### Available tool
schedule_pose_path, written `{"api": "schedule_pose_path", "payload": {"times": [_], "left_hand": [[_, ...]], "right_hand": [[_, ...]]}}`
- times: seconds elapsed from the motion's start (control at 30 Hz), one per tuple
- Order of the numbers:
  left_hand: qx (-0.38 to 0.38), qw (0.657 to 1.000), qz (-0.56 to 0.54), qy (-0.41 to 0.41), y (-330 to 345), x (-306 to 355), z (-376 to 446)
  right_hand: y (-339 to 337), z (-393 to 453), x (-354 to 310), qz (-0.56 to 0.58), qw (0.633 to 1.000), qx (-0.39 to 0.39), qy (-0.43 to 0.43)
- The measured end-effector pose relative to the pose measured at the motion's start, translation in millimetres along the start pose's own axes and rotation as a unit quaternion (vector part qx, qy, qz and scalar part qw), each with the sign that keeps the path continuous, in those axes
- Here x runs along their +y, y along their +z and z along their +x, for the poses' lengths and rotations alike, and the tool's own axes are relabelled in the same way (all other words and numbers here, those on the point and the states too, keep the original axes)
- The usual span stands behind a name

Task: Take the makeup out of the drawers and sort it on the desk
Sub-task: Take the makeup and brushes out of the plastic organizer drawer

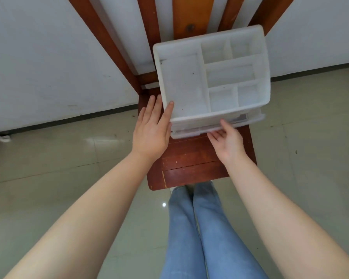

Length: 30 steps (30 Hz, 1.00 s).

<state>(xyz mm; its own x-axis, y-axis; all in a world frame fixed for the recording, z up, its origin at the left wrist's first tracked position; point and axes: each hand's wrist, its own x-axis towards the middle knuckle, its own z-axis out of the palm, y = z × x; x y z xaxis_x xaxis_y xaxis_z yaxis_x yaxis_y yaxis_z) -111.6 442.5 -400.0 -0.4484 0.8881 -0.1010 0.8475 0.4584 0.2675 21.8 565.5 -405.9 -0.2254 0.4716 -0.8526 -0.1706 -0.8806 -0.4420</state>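
Over on the left, left hand (152,127) lying flat with fingers straight against the near left corner of the white organizer (211,77), bracing and not gripping. Nothing curled there, so any hard tug from the other side likely slides the whole box toward the near edge of the wooden counter (189,164), a narrow surface with floor (69,158) on both sides.

Centre now: top tray of the organizer divided into compartments, all looking bare. No makeup visible anywhere; presumably inside the drawers, contents too blurred through the plastic to tell.

Moving right: right hand (227,139) palm-up, fingers hooked under the front lip of the drawer (216,128), curled onto it but only at the tips. Drawer seemingly barely out. Risk here: shallow fingertip hold slipping off the smooth lip. Or, pulled too far, drawer coming clean out and tipping, spilling small items to the floor. Off-centre pull could also jam it crooked in its slot. Safer bet: firm press from the left, slow straight draw from the right.
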Motion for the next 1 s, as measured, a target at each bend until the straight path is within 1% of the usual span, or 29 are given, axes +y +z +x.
{"api": "schedule_pose_path", "payload": {"times": [0.07,0.2,0.3,0.4,0.43,0.47,0.5,0.53,0.57,0.6,0.63,0.67,0.7,0.73,0.77,0.8,0.87,0.93,1.0], "left_hand": [[-0.013,1.0,-0.019,-0.016,-1.9,3.3,-0.9],[-0.025,0.997,-0.054,-0.056,-0.3,13.2,-13.3],[-0.078,0.989,-0.097,-0.083,13.3,27.9,-45.4],[-0.103,0.966,-0.173,-0.165,19.0,47.7,-74.9],[-0.125,0.953,-0.199,-0.193,21.5,51.6,-79.4],[-0.13,0.946,-0.215,-0.206,23.8,54.5,-81.8],[-0.123,0.945,-0.222,-0.208,23.7,56.9,-81.9],[-0.112,0.945,-0.226,-0.209,23.5,57.6,-82.0],[-0.101,0.947,-0.226,-0.206,23.9,56.6,-81.6],[-0.101,0.949,-0.218,-0.203,24.1,54.7,-80.9],[-0.103,0.953,-0.204,-0.198,24.9,52.0,-80.0],[-0.1,0.96,-0.189,-0.183,25.6,49.8,-79.7],[-0.088,0.969,-0.172,-0.151,25.6,48.0,-79.8],[-0.075,0.979,-0.155,-0.113,27.3,45.5,-80.1],[-0.058,0.985,-0.135,-0.088,29.7,43.0,-80.6],[-0.048,0.99,-0.112,-0.073,30.8,41.3,-80.3],[-0.045,0.994,-0.087,-0.057,30.7,40.7,-78.9],[-0.053,0.994,-0.081,-0.055,29.5,42.2,-77.3],[-0.056,0.994,-0.071,-0.057,29.5,42.8,-76.5]], "right_hand": [[-17.2,-7.0,6.4,-0.03,0.999,0.032,0.011],[-49.3,-27.1,25.2,-0.06,0.996,0.06,0.037],[-62.0,-35.2,34.1,-0.088,0.992,0.071,0.055],[-60.3,-40.1,31.3,-0.118,0.989,0.07,0.055],[-59.2,-41.8,28.4,-0.144,0.986,0.066,0.059],[-58.8,-44.1,25.1,-0.194,0.977,0.06,0.071],[-58.8,-47.6,20.5,-0.275,0.956,0.044,0.089],[-58.4,-53.2,15.5,-0.376,0.92,0.016,0.108],[-59.3,-57.6,10.4,-0.476,0.872,-0.017,0.114],[-59.9,-60.6,5.1,-0.559,0.823,-0.046,0.093],[-59.9,-60.6,-0.7,-0.62,0.781,-0.064,0.043],[-58.9,-57.8,-6.8,-0.667,0.741,-0.072,-0.035],[-55.9,-54.0,-12.6,-0.711,0.689,-0.077,-0.119],[-50.8,-48.9,-17.6,-0.755,0.623,-0.085,-0.188],[-43.9,-42.5,-21.5,-0.792,0.554,-0.099,-0.236],[-37.6,-34.4,-23.4,-0.817,0.5,-0.121,-0.262],[-23.4,-19.5,-22.3,-0.849,0.425,-0.152,-0.274],[-10.5,-8.0,-19.6,-0.883,0.35,-0.162,-0.269],[-0.8,-1.2,-15.9,-0.907,0.289,-0.166,-0.259]]}}
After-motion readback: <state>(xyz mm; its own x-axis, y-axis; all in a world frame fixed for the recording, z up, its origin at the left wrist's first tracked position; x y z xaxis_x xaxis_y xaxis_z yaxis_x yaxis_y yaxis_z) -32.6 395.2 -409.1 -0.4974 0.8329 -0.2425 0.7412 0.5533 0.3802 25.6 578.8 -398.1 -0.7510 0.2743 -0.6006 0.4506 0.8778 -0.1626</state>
